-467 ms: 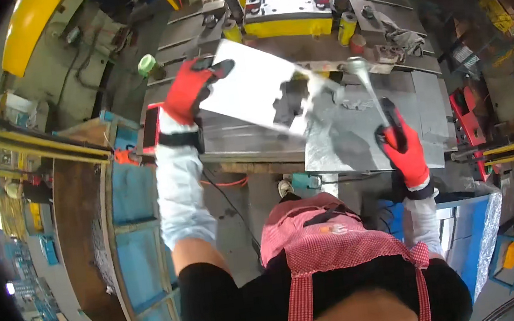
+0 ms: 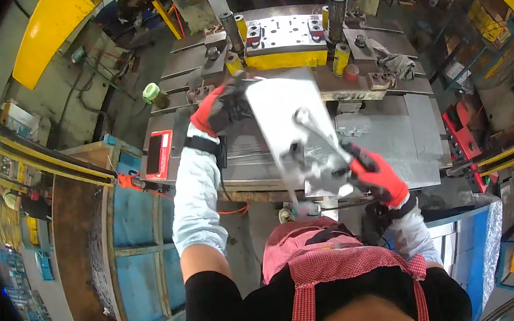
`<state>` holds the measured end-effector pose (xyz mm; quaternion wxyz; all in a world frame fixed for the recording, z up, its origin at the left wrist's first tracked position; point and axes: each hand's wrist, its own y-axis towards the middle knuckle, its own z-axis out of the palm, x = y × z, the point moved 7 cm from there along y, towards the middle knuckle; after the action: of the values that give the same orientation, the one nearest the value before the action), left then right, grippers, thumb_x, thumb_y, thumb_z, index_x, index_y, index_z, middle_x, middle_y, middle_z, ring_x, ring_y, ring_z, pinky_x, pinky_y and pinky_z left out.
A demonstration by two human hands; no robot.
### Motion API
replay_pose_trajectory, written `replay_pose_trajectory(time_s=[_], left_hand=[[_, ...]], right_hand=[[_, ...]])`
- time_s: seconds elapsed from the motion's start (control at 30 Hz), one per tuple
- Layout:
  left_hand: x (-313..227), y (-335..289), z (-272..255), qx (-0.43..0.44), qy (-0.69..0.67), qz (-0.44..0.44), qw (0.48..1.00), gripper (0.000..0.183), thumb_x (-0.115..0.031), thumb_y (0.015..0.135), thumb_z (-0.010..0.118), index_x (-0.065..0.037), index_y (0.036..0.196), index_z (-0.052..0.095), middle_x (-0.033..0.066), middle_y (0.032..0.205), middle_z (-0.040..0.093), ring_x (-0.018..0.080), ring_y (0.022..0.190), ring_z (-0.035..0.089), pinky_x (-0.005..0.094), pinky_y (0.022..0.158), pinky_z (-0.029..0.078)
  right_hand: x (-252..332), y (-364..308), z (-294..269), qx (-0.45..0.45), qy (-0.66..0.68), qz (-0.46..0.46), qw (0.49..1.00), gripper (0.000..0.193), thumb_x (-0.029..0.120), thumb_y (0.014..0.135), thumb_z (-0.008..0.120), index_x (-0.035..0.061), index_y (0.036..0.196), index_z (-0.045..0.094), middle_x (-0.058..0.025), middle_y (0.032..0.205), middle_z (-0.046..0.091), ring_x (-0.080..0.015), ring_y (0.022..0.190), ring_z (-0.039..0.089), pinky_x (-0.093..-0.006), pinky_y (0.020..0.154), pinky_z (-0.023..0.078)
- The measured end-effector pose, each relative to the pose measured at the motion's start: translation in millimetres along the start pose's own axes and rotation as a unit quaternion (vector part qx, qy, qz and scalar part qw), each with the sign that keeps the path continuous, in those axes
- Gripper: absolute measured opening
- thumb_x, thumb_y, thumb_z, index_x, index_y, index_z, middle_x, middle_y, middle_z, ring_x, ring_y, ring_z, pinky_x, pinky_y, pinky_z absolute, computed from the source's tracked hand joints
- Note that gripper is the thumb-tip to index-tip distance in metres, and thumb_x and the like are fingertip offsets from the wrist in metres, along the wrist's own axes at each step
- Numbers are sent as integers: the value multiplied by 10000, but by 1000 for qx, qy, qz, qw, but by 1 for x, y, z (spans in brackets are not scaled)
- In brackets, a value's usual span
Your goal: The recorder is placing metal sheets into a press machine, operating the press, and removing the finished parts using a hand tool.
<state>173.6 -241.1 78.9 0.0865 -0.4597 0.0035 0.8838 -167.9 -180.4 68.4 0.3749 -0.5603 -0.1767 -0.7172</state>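
My left hand (image 2: 222, 107), in a red and black glove, grips the upper left corner of a bright sheet metal panel (image 2: 279, 103). The panel hangs tilted over the bench, its lower end cut out in notches and blurred by motion. In my right hand (image 2: 379, 174), also gloved in red and black, is a long-shafted metal tool with a rounded head (image 2: 321, 132). The tool lies across the front of the panel; whether it touches it I cannot tell. Flat grey sheets (image 2: 388, 131) lie on the bench beneath, at the right.
Beyond the bench stands a die block with a yellow base (image 2: 286, 59) between upright posts. A red-framed flat item (image 2: 159, 154) lies at the bench's left. A green-topped bottle (image 2: 151, 93) stands farther back. Left is a blue-panelled rack (image 2: 138, 265); a grey rag (image 2: 396, 66) lies back right.
The panel has swung to hang more steeply, with my left hand moving right. My right hand has come left and lower, bringing the tool from beside the panel to across it.
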Motion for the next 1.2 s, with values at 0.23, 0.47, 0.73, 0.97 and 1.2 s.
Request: replay_pose_trajectory(time_s=[0.23, 0.47, 0.73, 0.97, 1.2], left_hand=[[86, -17, 28, 44, -146, -99, 983, 575, -437, 887, 333, 5, 1253, 357, 181, 1111, 532, 296, 904, 582, 422, 798, 465], [92, 58, 58, -8, -220, 30, 975, 503, -395, 889, 367, 43, 1105, 491, 190, 985, 592, 273, 854, 608, 391, 791, 493], [94, 77, 44, -97, -222, 85, 967, 481, -294, 891, 281, 108, 1059, 485, 242, 972, 576, 330, 878, 590, 408, 806, 487], [92, 80, 45, -145, -209, 77, 964, 492, -322, 874, 297, 104, 1006, 505, 235, 929, 588, 337, 863, 586, 434, 810, 471], [87, 75, 51, -173, -201, 80, 961, 463, -286, 874, 322, 127, 1015, 476, 264, 982, 559, 360, 901, 566, 438, 832, 458]], right_hand=[[75, 151, -43, -69, 27, -73, 995, 323, 166, 801, 575, 24, 1087, 528, 18, 877, 579, -47, 736, 514, -195, 621, 395], [93, 222, -48, 55, -174, -298, 937, 216, 162, 786, 598, 40, 964, 600, 22, 824, 597, -41, 677, 521, -179, 598, 391], [87, 165, -61, -166, -172, -170, 956, 442, 198, 787, 600, 55, 1182, 460, -5, 919, 519, -51, 698, 463, -195, 578, 416], [-53, -25, -124, -318, -12, -73, 945, 510, 98, 802, 565, 95, 1276, 378, 18, 768, 498, -64, 544, 419, -214, 461, 378], [-165, -101, -182, -345, 31, 54, 936, 335, 144, 812, 554, 65, 1132, 491, 5, 760, 539, -77, 566, 471, -226, 494, 401]])
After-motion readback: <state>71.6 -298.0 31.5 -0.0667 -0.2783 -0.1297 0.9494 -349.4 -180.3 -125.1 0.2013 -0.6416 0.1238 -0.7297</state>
